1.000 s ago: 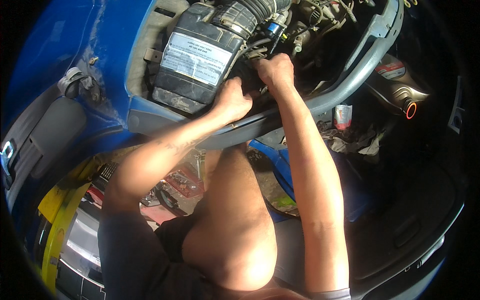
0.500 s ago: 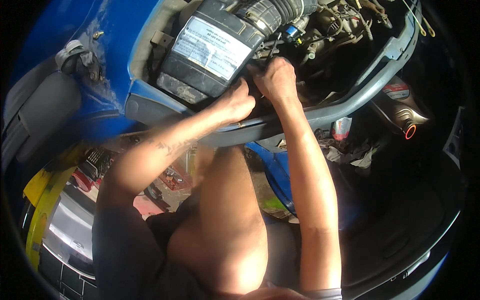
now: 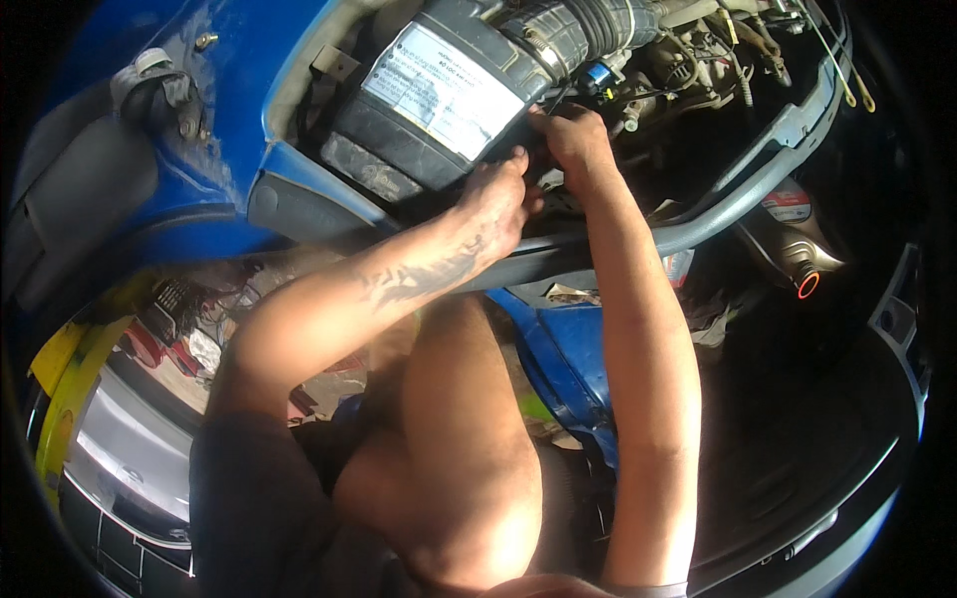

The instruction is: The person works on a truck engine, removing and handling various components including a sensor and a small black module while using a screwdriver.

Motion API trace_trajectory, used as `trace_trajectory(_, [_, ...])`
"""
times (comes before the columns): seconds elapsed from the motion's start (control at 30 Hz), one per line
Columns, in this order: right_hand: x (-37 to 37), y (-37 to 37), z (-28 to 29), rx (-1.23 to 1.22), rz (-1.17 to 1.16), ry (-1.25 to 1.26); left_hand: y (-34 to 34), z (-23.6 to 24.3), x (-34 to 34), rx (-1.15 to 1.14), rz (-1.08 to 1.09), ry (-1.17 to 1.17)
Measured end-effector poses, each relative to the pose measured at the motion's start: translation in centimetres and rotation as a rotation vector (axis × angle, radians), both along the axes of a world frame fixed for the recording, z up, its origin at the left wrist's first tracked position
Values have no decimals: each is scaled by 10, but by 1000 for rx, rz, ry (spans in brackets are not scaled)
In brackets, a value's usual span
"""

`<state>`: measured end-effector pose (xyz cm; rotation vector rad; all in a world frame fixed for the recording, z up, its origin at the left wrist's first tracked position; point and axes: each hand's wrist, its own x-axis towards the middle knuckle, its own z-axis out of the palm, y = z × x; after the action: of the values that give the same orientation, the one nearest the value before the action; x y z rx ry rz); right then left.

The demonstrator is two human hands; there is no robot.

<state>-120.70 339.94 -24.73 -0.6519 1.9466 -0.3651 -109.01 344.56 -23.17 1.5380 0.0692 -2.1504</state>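
Fingers of left hand (image 3: 496, 204) are loosely curled, thumb apart from fingertips; cannot tell if they hold anything. Right hand (image 3: 581, 142) has its fingers bent inward, any grip hidden in shadow. Labelled black box (image 3: 434, 110) sits just left of both sets of fingers, ribbed hose (image 3: 588, 28) beyond the right ones

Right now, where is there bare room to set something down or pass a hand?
The dark panel right of the right arm, below the bottle, looks bare, though shadowed. A dark gap lies between the right hand and grey bar, depth unclear. It's crowded by the left hand, black box and ribbed hose.
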Motion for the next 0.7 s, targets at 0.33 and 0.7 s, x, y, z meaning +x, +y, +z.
trace_trajectory(0.33, [4,0,9,8,-177,-231,5,5,3,74,233,98])
trace_trajectory(0.7, [7,-2,16,25,-243,-276,2,8,0,184,454,106])
